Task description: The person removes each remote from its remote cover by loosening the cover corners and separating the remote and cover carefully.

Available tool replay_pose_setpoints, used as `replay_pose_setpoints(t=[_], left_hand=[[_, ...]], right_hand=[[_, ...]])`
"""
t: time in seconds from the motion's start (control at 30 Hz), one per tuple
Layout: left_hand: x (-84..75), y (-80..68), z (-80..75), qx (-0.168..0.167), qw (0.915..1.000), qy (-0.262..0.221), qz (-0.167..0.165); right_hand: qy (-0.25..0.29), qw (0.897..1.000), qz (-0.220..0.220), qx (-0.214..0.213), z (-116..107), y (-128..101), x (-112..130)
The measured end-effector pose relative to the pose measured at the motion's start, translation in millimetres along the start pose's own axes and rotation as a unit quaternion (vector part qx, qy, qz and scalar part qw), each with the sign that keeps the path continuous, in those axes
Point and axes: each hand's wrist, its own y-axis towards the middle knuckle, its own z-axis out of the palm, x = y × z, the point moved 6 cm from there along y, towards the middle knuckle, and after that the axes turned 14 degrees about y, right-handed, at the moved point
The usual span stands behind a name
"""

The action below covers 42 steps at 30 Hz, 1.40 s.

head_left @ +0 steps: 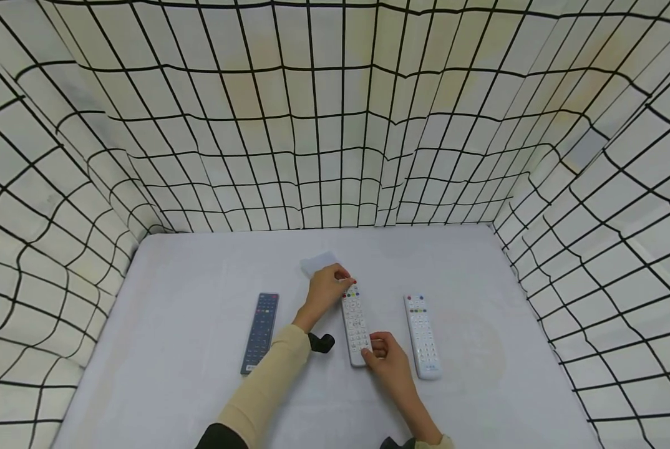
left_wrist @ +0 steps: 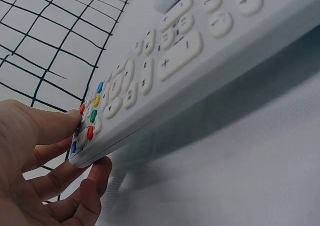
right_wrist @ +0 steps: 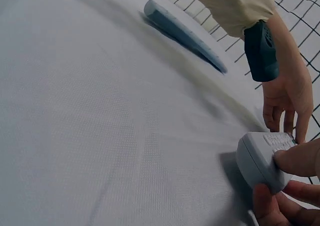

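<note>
A white remote control [head_left: 355,324] with light buttons and a few coloured ones is held at both ends over the middle of the table. My left hand [head_left: 326,288] pinches its far end, thumb on top by the coloured buttons and fingers beneath, as the left wrist view shows. At the near end my right hand [head_left: 390,365] grips it, with the thumb [right_wrist: 300,158] on the button face and fingers under the body. In the left wrist view a shadow lies on the cloth below the remote's raised edge.
A dark remote control [head_left: 260,333] lies left of my left forearm. To the right lies a second white remote control [head_left: 422,337]. A pale, crumpled translucent piece [head_left: 317,262] sits behind my left hand. Black-gridded white walls [head_left: 335,125] enclose the white table [head_left: 200,274].
</note>
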Motion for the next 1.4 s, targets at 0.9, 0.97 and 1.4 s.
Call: replay_pose_setpoints(t=[0.9, 0.97, 1.4], left_hand=[[-0.1, -16.6, -3.2, -0.017, 0.9941, 0.094, 0.051], [2.1, -25.0, -8.2, -0.022, 0.9935, 0.099, 0.051], [46.2, -113.5, -79.9, -0.097, 0.9919, 0.078, -0.027]], right_hand=[[-0.139, 0.988, -0.059, -0.022, 16.4, -9.8, 13.3], [-0.138, 0.988, -0.061, -0.019, 16.0, -9.6, 14.2], [-0.191, 0.972, -0.137, -0.006, 31.9, -8.4, 35.6]])
